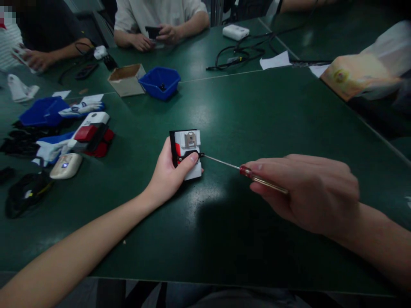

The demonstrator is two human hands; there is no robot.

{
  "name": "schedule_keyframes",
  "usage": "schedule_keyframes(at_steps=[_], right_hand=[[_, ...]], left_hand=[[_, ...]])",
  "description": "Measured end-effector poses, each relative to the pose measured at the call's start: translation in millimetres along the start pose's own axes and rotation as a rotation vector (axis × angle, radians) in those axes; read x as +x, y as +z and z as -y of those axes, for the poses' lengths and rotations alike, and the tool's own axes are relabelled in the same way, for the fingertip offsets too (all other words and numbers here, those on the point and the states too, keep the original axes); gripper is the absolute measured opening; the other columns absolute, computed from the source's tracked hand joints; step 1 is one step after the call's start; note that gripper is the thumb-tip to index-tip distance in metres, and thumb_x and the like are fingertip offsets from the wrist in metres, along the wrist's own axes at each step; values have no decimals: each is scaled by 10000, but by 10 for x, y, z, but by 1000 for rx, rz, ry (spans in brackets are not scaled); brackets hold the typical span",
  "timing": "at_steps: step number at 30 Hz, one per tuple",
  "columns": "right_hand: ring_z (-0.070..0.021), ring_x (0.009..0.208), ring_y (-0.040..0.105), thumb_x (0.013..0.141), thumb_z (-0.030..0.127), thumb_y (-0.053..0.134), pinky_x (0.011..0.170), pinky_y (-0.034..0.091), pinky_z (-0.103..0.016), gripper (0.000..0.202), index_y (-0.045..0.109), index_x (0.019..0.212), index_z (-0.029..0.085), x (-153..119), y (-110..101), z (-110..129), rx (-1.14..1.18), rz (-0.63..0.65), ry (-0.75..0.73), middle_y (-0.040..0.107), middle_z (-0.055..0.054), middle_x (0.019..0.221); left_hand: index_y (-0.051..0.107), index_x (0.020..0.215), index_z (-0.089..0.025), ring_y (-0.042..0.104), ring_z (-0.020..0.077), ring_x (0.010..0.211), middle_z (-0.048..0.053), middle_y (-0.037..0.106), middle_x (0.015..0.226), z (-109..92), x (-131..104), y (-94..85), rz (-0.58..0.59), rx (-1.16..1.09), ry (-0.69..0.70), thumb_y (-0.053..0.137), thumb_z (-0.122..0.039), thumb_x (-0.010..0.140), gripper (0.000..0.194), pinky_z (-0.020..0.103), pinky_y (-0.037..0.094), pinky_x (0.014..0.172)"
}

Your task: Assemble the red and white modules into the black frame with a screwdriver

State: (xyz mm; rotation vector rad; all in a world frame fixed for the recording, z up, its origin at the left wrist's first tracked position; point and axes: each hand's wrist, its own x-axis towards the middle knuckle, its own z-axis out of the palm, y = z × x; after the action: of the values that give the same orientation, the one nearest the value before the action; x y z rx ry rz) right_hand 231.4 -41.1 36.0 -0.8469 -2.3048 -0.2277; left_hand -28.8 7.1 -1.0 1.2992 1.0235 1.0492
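My left hand [170, 167] is closed around a small white, red and black plastic device [193, 171], its thumb pressing on a black part across the front. A metal plate [190, 139] sits in the upper part of the device. In my right hand [308, 192] is a screwdriver [263, 182] with a red and clear handle, pinched between thumb and fingers. Its thin shaft points left, and the tip meets the black part at the device's right edge. Whether a screw sits at the tip is too small to tell.
Left on the green table [244, 111] lie red-and-white devices [91, 128], gloves [80, 110], a blue bin [45, 111] and a cream gadget [66, 166]. Farther back stand a cardboard box [128, 87] and another blue bin [160, 83]. Cables [237, 57] lie behind; people sit opposite.
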Motion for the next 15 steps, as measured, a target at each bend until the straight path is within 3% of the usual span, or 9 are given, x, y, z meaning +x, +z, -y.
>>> schedule_keyframes(at_steps=[4, 9, 15], right_hand=[[-176, 640, 728, 1059, 313, 510, 557, 512, -297, 134, 587, 1037, 205, 56, -10, -34, -2, -17, -2, 788, -26, 846], [-193, 859, 760, 1025, 171, 460, 660, 561, -301, 157, 604, 1084, 183, 67, -2, -14, 61, 42, -138, 798, -77, 1050], [-133, 630, 708, 1056, 283, 539, 564, 517, -256, 141, 621, 1083, 172, 55, -43, -25, -9, -12, -49, 780, -18, 824]], left_hand=[[516, 1176, -213, 732, 175, 725, 34, 654, 1024, -51, -12, 13, 16, 24, 1, 807, -443, 835, 504, 295, 647, 640], [506, 1157, -215, 732, 177, 723, 34, 646, 1028, -57, -12, 16, -2, 6, -16, 800, -469, 827, 510, 293, 638, 628], [519, 1181, -201, 727, 186, 763, 52, 656, 1039, -65, -31, 1, 14, 82, 1, 796, -468, 836, 517, 301, 635, 664]])
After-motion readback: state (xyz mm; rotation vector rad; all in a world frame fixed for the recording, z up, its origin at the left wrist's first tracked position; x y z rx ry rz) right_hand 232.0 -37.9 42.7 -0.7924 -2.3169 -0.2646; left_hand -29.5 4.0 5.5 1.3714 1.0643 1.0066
